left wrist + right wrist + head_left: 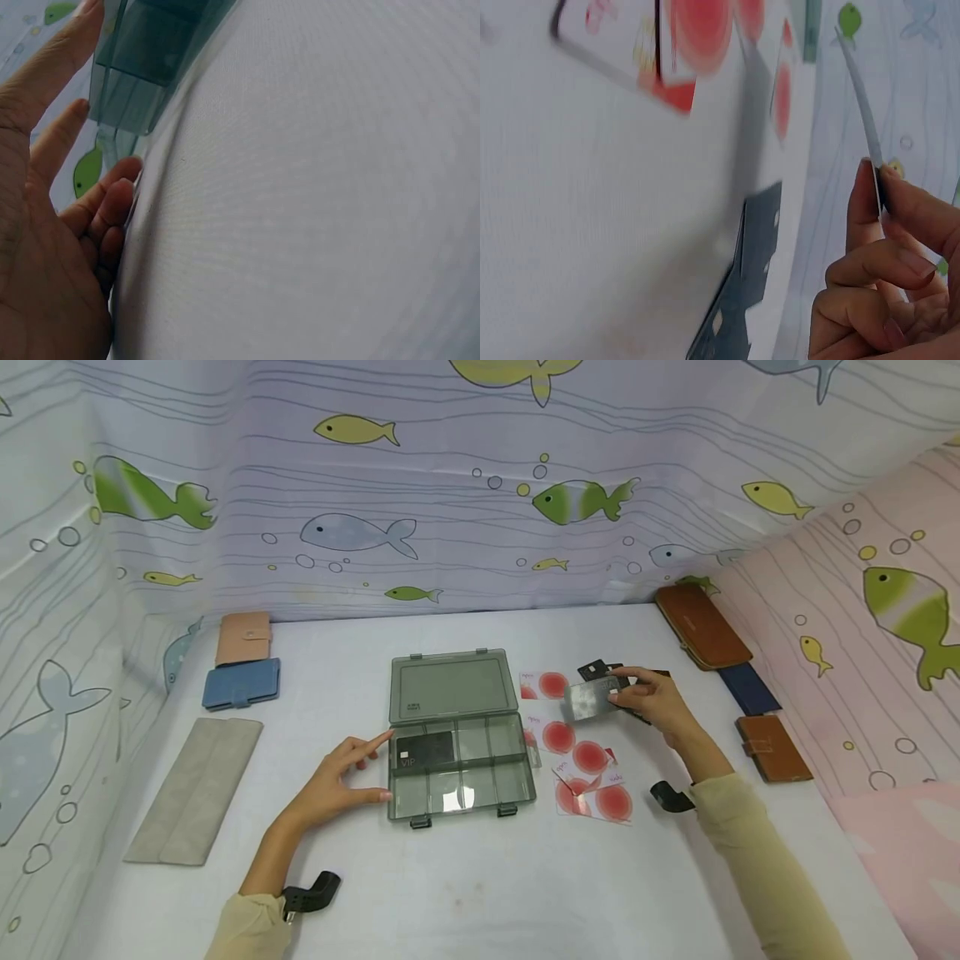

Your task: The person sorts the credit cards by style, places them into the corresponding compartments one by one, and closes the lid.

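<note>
A grey-green see-through compartment box (401,797) lies with its lid (453,687) folded back. One black card (426,752) marked VIP sits across its upper left compartments. My left hand (341,785) is at the box's left side, index finger and thumb extended to its edge; the left wrist view shows the other fingers (112,202) bent loosely. Between thumb and fingers my right hand (651,697) pinches a shiny grey card (588,700), raised over the table right of the box. Seen edge-on in the right wrist view, that card (864,105) is thin. Several dark cards (592,670) lie beneath and behind it.
Cards with red circles (591,757) overlap right of the box. At left lie a pink wallet (243,639), a blue wallet (242,684) and a grey flat case (193,792). Brown wallets (703,625) and a navy one (750,688) line the right edge. Fish-print curtains (465,485) surround the table.
</note>
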The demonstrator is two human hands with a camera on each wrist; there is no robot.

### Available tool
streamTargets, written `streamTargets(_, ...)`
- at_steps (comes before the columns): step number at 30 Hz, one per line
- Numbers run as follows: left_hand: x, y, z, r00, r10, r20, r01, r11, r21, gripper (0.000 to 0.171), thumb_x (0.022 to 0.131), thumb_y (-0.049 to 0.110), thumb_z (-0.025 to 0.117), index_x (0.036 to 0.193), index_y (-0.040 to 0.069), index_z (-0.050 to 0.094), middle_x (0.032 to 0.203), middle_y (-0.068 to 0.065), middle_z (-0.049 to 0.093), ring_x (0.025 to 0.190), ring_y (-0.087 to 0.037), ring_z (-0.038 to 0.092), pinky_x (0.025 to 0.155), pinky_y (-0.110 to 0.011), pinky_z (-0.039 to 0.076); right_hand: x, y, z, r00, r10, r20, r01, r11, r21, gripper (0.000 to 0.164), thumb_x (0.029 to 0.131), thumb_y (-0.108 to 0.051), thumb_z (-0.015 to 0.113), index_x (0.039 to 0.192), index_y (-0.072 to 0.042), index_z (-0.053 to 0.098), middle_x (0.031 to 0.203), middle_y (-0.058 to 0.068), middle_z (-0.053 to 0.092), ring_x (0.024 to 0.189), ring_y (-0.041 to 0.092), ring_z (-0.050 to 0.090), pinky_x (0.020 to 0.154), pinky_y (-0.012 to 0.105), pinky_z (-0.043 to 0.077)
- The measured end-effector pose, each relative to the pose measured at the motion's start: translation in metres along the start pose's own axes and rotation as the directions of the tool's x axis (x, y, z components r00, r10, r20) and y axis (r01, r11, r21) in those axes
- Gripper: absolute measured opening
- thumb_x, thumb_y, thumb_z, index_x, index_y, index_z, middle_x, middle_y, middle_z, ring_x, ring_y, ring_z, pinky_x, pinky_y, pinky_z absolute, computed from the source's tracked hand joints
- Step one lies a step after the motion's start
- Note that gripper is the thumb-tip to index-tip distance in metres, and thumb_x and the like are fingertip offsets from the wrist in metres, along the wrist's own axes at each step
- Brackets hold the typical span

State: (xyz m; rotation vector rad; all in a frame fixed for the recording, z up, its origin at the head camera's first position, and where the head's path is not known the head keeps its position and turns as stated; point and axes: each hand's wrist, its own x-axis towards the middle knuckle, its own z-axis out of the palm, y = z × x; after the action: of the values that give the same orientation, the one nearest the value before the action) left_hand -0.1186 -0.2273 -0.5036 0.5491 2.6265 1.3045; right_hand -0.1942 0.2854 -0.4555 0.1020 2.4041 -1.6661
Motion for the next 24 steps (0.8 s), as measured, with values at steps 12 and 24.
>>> streamTargets(12, 0.001, -0.002, 0.001, 1.0, 0.008, -0.006, -0.008, 1.0, 0.013, 0.089, 0.076, 0.029, 0.087, 0.152, 0.028, 0.042, 0.106, -0.003, 0.051, 0.088, -0.015, 0.04, 0.081, -0.037, 0.032, -0.016, -0.02, 0.069, 1.0, 0.005, 0.015, -0.007, 0.99, 0.138, 0.047, 0.088, -0.01, 0.074, 0.133, -0.005, 0.059, 0.072, -0.012, 0.067, 0.067, 0.002, 0.052, 0.062, 0.025, 0.036)
streamTargets(24, 0.0, -0.004, -0.001, 1.0, 0.013, -0.006, -0.013, 1.0, 0.002, 0.089, 0.075, 0.03, 0.087, 0.152, 0.029, 0.042, 0.106, -0.002, 0.051, 0.088, -0.014, 0.041, 0.08, -0.035, 0.033, -0.022, -0.04, 0.133, 0.996, -0.052, 0.07, 0.046, 0.994, 0.097, 0.044, 0.086, -0.004, 0.075, 0.128, -0.003, 0.063, 0.071, 0.007, 0.069, 0.057, 0.007, 0.044, 0.055, 0.024, 0.036)
